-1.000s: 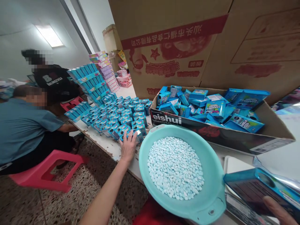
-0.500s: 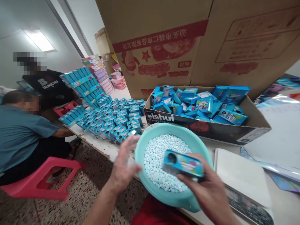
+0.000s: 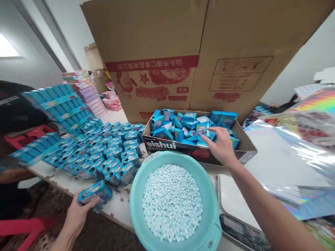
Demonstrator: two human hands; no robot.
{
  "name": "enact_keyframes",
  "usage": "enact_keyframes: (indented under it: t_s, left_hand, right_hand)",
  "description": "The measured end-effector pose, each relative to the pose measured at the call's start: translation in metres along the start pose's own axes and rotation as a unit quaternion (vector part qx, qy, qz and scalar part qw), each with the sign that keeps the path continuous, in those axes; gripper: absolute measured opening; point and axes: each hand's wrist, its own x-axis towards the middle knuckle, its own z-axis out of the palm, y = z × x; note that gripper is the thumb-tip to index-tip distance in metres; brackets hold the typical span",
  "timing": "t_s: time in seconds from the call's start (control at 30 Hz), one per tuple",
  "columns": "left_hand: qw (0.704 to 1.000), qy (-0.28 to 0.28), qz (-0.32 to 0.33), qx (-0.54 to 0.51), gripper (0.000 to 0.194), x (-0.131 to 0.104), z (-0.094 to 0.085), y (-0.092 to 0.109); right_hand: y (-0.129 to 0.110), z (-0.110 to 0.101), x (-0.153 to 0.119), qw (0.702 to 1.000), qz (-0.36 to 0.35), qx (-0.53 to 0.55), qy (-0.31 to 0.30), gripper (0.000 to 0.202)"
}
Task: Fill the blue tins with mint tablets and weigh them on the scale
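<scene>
My left hand (image 3: 78, 212) grips a small blue box (image 3: 95, 192) over the table's front edge, beside the many blue boxes (image 3: 112, 150) standing in rows. My right hand (image 3: 221, 144) reaches over the front wall of an open carton (image 3: 193, 152) heaped with blue boxes; its thumb and fingers are apart around a blue box (image 3: 202, 129). Whether the fingertips touch it is unclear. Between my hands, a turquoise basin (image 3: 138, 184) holds pale blue and white candies (image 3: 172, 202).
A white scale (image 3: 238, 200) lies right of the basin. Tall brown cardboard (image 3: 157, 35) stands behind the carton. Stacked display boxes (image 3: 62, 106) rise at the left, near a red stool (image 3: 28, 226) and a seated person. Shiny plastic sheets (image 3: 300, 146) cover the right side.
The blue box has passed from my right hand to my left, which has moved left toward the rows. My right hand has gone forward to the carton. The view has shifted right.
</scene>
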Motion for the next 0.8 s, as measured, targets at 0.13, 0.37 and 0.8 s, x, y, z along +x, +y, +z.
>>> enact_keyframes:
  t_s: [0.13,0.37,0.8]
  left_hand:
    - [0.99,-0.029,-0.067,-0.122,0.056,0.026,0.018,-0.019]
    - [0.999,-0.017,-0.02,-0.019,0.073,0.045,0.026,-0.011]
    - [0.947,0.029,0.301,0.112,0.028,-0.064,0.059,0.084]
  right_hand:
    - [0.056,-0.004,0.042,0.97,0.156,-0.099,-0.158,0.048]
    - [0.082,-0.009,0.05,0.928,0.205,-0.063,-0.305,0.034]
    - [0.043,-0.073,0.019,0.934,0.268,0.232,-0.04,0.049]
